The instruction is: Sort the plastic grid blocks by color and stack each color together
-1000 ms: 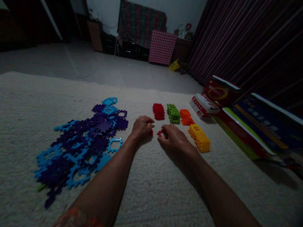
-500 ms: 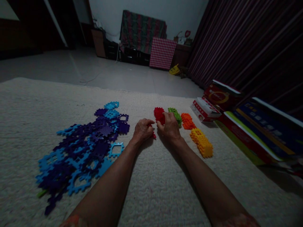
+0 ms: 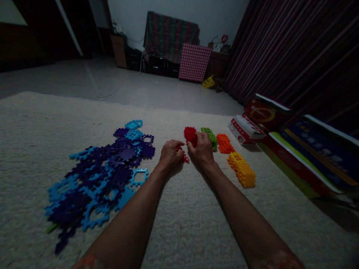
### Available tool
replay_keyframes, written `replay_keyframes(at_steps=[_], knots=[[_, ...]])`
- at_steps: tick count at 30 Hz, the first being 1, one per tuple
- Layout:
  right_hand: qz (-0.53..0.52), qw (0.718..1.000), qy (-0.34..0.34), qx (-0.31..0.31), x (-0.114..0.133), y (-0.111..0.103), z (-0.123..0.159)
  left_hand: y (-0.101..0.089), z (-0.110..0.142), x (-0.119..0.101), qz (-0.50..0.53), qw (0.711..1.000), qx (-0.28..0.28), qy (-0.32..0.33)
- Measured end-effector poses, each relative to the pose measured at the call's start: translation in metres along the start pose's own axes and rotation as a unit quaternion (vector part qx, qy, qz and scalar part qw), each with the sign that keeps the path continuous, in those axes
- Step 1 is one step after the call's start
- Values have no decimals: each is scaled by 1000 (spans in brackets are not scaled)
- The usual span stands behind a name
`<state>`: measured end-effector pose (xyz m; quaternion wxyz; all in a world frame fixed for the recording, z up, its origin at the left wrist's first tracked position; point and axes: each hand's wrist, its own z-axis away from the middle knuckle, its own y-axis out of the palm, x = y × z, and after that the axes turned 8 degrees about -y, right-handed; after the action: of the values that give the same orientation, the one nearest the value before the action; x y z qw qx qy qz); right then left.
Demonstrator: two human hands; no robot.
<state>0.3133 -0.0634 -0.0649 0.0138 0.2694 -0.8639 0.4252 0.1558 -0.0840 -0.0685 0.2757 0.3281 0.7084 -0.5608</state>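
Observation:
My left hand is closed on a red notched plastic tile, which pokes out past the fingertips just above the mat. A short way to the right, my right hand pinches red tile at the near end of the red stack. Its fingers hide part of that stack, so I cannot tell whether the held tile is apart from it. A stack of green tiles stands right behind the right hand. Orange tiles and a longer yellow row lie farther right.
Purple and blue tiles spread in a loose heap left of my arms. Cartons stand along the right: a small white and red box, a dark red one and a large blue one. Everything rests on a pale quilted mat.
My right hand has moved forward from the mat to the red stack, carrying a red tile. The left hand stays nearly in place, with more of its red tile showing. The view has shifted slightly.

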Motion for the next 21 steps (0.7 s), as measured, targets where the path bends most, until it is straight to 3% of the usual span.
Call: replay_keyframes(at_steps=[8,14,18,21], knots=[[-18,1000,-5,0,3,-19,0,1,0,1,1,1000,-2,-4],[-185,973,-123,67,13,-28,22,1,-1,3,12,1000,-9,-8],[-192,962,-144,130,17,-24,37,2,-1,4,16,1000,-19,-12],[-177,963,-144,144,17,-23,40,4,-1,5,11,1000,-18,-12]])
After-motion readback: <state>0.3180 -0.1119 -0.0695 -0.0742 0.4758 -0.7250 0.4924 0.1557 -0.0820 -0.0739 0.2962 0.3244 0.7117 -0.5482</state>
